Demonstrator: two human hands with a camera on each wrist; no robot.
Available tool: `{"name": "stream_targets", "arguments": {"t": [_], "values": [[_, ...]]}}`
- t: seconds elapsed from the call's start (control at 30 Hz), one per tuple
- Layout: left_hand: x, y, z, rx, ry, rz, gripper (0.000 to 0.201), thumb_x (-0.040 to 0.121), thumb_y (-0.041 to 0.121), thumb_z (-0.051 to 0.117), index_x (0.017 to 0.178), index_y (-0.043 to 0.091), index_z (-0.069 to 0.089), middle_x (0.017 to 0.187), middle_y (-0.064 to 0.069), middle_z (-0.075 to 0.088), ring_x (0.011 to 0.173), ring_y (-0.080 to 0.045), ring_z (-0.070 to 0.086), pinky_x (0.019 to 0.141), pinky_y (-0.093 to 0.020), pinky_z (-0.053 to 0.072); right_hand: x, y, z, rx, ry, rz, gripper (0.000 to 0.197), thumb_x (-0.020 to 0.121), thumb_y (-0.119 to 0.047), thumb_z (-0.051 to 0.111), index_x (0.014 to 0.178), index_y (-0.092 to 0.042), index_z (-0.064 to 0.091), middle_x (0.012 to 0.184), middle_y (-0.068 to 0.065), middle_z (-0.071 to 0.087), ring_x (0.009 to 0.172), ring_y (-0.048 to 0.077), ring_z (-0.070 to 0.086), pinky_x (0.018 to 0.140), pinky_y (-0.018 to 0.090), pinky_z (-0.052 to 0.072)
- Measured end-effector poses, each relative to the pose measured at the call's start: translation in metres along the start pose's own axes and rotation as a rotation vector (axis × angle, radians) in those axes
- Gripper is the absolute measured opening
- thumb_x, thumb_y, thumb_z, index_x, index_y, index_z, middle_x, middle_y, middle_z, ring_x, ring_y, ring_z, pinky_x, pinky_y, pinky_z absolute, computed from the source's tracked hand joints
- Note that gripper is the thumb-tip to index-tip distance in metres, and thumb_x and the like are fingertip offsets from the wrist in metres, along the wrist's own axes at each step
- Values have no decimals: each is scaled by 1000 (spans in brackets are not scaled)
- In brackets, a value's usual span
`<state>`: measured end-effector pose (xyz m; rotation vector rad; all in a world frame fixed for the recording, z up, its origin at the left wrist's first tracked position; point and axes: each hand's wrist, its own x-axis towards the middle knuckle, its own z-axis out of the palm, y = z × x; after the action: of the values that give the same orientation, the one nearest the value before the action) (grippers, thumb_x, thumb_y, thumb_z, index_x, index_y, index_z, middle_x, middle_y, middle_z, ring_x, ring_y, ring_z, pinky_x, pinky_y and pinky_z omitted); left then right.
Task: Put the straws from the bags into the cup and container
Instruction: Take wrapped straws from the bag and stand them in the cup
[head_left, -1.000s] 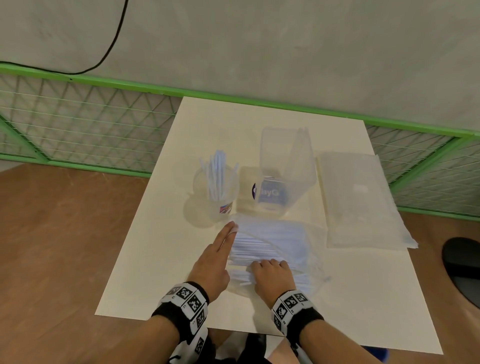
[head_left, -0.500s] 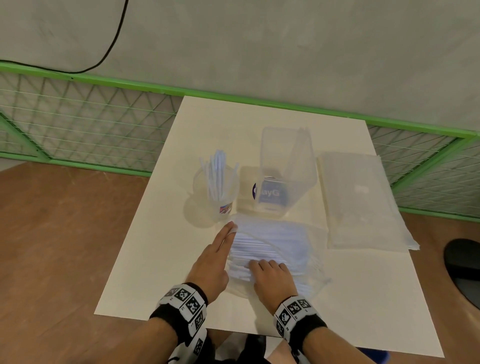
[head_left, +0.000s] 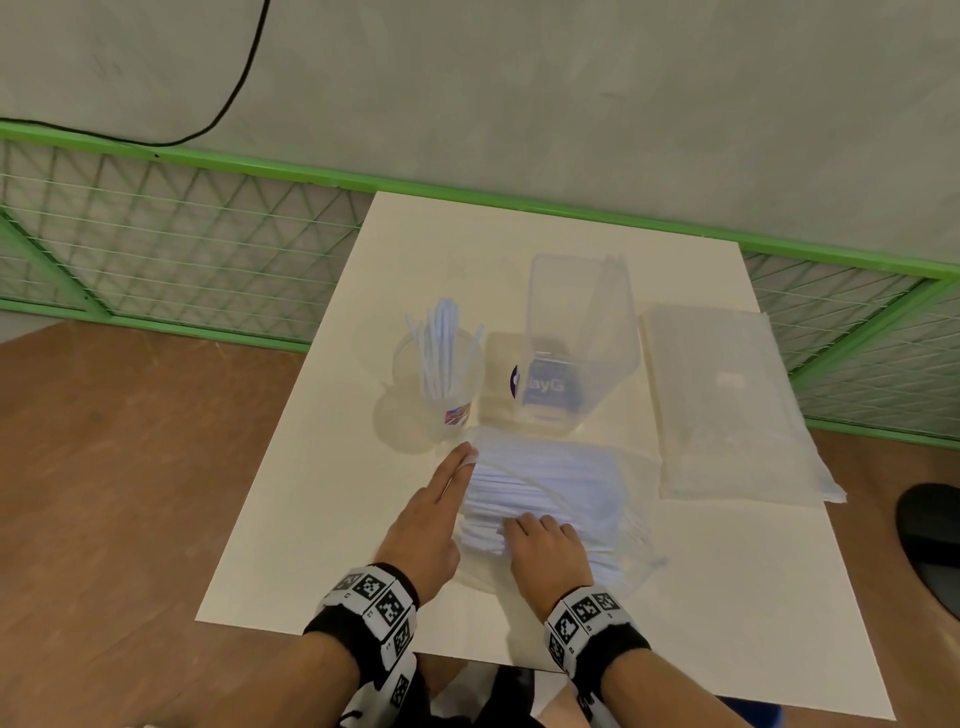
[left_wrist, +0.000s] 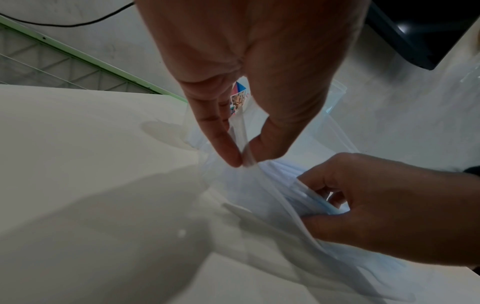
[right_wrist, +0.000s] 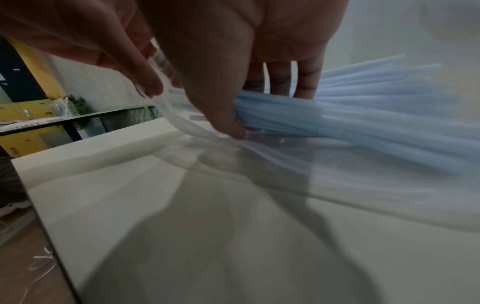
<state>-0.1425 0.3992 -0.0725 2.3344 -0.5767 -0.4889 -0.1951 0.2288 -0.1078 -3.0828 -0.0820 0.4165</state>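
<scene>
The bag (head_left: 561, 499) of pale blue straws (right_wrist: 363, 115) lies on the table (head_left: 291, 519), just in front of the cup (head_left: 441, 384). My right hand (head_left: 545, 545) is inside the bag's mouth, fingers and thumb curled round a bundle of straws. My left hand (left_wrist: 233, 92) pinches the bag's rim between thumb and finger. Right of the cup stands the clear container (head_left: 571, 332); further right lie flat bags (head_left: 727, 415).

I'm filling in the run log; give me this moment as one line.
left hand pinches bag edge | right hand grips straws inside bag | cup part filled | container no straws seen
</scene>
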Motion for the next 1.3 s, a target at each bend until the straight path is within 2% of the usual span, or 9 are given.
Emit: {"name": "stream_targets", "arguments": {"t": [0.1, 0.23, 0.37, 0.67, 0.8, 0.93, 1.03, 1.1, 1.3], "values": [[0, 1, 1, 3, 0, -2, 110, 70, -15, 51, 155, 33, 1, 156, 32, -17, 128, -17, 46, 99, -31, 47, 3, -1, -4, -4, -26, 30, 36, 42, -8, 87, 73, -17, 71, 68, -1, 65, 57, 22, 64, 50, 35, 53], [0, 2, 0, 6, 3, -8, 110, 70, -16, 50, 155, 34, 0, 156, 32, -17, 129, -18, 45, 101, -31, 46, 6, -2, -11, -34, -104, 26, 32, 87, -5, 54, 117, -11, 62, 116, 8, 63, 108, 32, 59, 90, 45, 47], [1, 2, 0, 3, 3, -4, 111, 69, -17, 50, 155, 33, 1, 156, 31, -16, 130, -18, 45, 102, -31, 45, 10, -1, -9, -104, -118, 8, 38, 93, -7, 42, 129, -12, 54, 132, 9, 53, 123, 32, 48, 101, 44, 38], [1, 1, 1, 15, -5, -19, 113, 69, -17, 50, 154, 35, -2, 155, 33, -19, 127, -18, 46, 97, -31, 48, 8, 4, -10, -7, -163, -11, 41, 91, -32, 46, 128, -14, 51, 125, 7, 60, 115, 28, 55, 100, 40, 41], [1, -1, 1, 17, -6, -18, 112, 68, -17, 50, 155, 33, -1, 155, 32, -19, 126, -18, 47, 97, -32, 49, -1, 15, -29, 268, -129, 53, 38, 88, -43, 51, 120, -22, 52, 108, 2, 67, 101, 26, 63, 82, 34, 47], [2, -1, 2, 9, 4, -8, 111, 68, -17, 50, 156, 32, 2, 157, 31, -15, 128, -20, 46, 97, -34, 49, -14, 13, -60, 791, 121, 11, 29, 89, -39, 60, 66, -23, 51, 60, -6, 53, 58, 12, 50, 59, 29, 39], [3, -2, 3, 14, 13, 2, 111, 68, -16, 52, 156, 31, 4, 158, 29, -14, 128, -21, 47, 96, -36, 50, -19, 7, -75, 1119, 215, 142, 39, 86, -37, 63, 68, -4, 59, 67, 13, 59, 59, 19, 51, 59, 29, 43], [4, -1, 3, 12, 12, 0, 110, 70, -15, 52, 156, 32, 2, 158, 29, -14, 129, -21, 46, 98, -34, 49, -20, 7, -72, 1149, 194, 182, 34, 86, -31, 66, 74, 0, 60, 73, 17, 60, 60, 13, 50, 59, 24, 41], [3, 1, 2, 10, -3, -10, 109, 71, -14, 51, 155, 32, 1, 157, 30, -16, 127, -19, 46, 97, -30, 47, -20, 23, -61, 978, 178, 262, 31, 75, -33, 66, 60, -17, 44, 56, -8, 44, 50, 7, 42, 52, 20, 35]]}}
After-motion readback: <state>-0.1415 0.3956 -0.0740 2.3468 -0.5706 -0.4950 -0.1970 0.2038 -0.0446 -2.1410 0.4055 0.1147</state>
